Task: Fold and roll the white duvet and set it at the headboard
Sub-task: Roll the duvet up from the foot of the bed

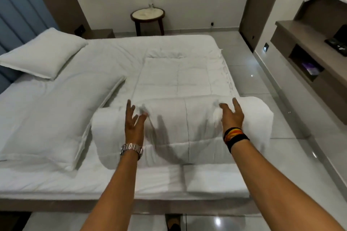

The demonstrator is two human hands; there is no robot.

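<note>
The white duvet (pixel 180 125) lies folded into a long strip across the foot half of the bed, its near end rolled into a thick bolster. The flat remainder (pixel 176 78) stretches away from the roll. My left hand (pixel 134 118) hovers over the roll's left part, fingers spread, holding nothing. My right hand (pixel 231 116) rests on or just above the roll's right part, fingers apart. The blue padded headboard (pixel 16 15) stands at the far left of the bed.
Two white pillows (pixel 43 52) (pixel 56 116) lie on the left side of the mattress (pixel 131 180). A small folded white cloth (pixel 216 180) sits at the near edge. A round side table (pixel 148 16) with a bottle stands beyond the bed; shelving (pixel 309 58) lines the right wall.
</note>
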